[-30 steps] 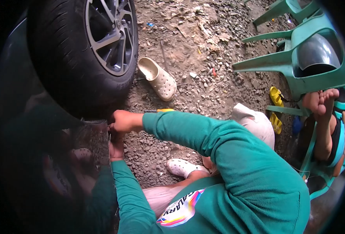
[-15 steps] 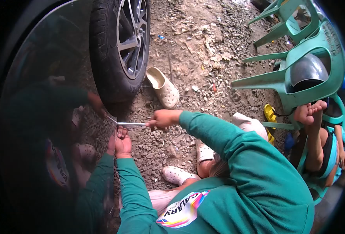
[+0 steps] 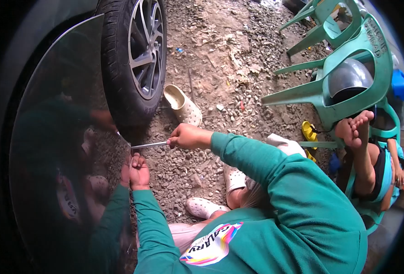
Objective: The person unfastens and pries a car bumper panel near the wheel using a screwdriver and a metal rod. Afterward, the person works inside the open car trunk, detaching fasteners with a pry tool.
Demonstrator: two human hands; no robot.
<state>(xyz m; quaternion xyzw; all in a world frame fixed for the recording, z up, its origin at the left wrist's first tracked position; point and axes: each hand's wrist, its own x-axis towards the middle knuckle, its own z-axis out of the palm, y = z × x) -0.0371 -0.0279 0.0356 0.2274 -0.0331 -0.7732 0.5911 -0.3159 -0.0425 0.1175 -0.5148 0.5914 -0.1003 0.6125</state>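
The right hand (image 3: 186, 137) pinches a slim metal rod (image 3: 151, 145), whose far end reaches the edge of a glossy dark panel (image 3: 51, 150); the left hand (image 3: 139, 174) curls just beside that edge (whether it grips anything, I cannot tell). A wheel (image 3: 119, 64) crowds in close, a beige clog (image 3: 186, 110) beside it on gravel (image 3: 190, 171); green chairs (image 3: 309, 91) stand well apart.

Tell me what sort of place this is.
Likely an outdoor yard or roadside spot: gravelly ground, a vehicle's wheel beside a dark glossy body panel, and green plastic chairs.
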